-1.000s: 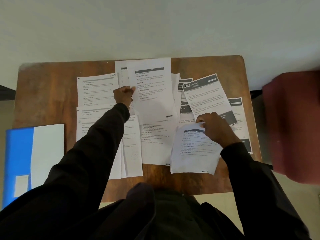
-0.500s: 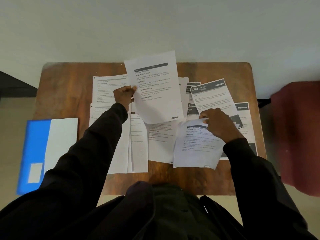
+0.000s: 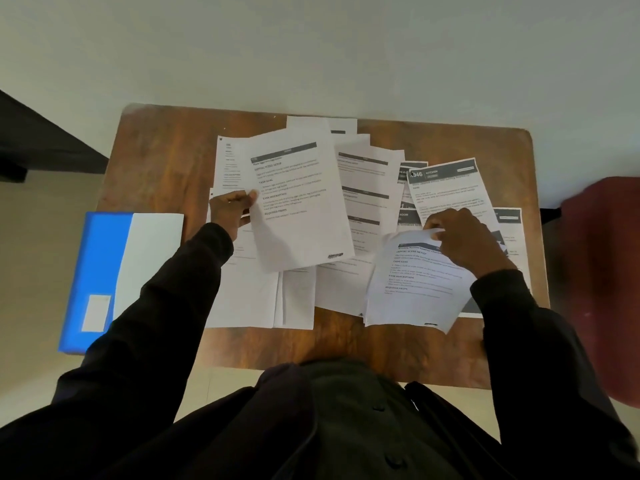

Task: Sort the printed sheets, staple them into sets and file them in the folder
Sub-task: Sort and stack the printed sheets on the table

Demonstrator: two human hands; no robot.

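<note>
Left hand (image 3: 232, 211) pinches a printed sheet (image 3: 301, 206) by its left edge over the littered surface (image 3: 162, 161), right hand (image 3: 464, 237) pinches a second sheet (image 3: 412, 289) at its top (light, floppy, probably best held by the edges); blue folder (image 3: 100, 271) waits left.

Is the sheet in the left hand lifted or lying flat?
Lifted: left hand pinches the sheet by its edge, above the spread papers.

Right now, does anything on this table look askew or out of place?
The blue folder seems to overhang the wooden table's left edge. The sheet gripped by the right hand is buckled at its top.
</note>
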